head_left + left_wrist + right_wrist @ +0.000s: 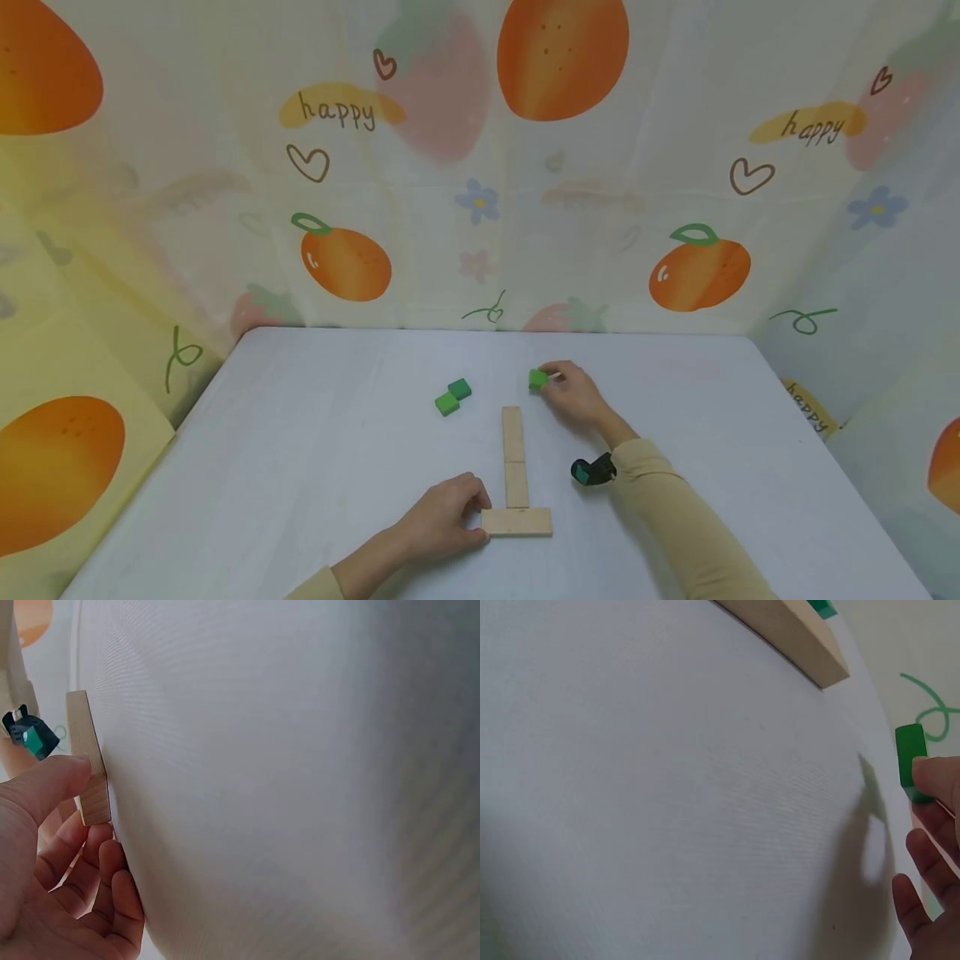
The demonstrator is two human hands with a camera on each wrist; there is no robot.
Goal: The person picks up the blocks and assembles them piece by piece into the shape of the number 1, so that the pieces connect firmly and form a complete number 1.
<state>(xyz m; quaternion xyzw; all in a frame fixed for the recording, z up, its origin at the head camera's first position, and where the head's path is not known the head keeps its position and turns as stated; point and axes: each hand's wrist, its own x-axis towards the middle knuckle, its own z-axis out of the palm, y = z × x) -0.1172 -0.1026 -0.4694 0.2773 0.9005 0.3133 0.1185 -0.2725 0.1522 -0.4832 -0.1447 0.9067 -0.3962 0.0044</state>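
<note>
My left hand (446, 521) pinches the left end of a flat wooden block (517, 522) lying crosswise on the table. In the left wrist view, the thumb lies along one side of this block (86, 735) and fingertips touch its end. Two more wooden blocks (513, 442) run end to end away from its middle, making an upside-down T. Beyond their far end, my right hand (576, 396) holds a small green block (537, 379) between thumb and fingers. In the right wrist view, that green block (911, 754) appears lifted off the table, its shadow apart from it.
Two green blocks, one lighter (447, 404) and one darker (460, 388), touch at a corner left of the wooden row. A black wrist camera (592, 471) juts from my right wrist. Behind the white table (300, 433) hangs a printed fruit curtain (435, 208).
</note>
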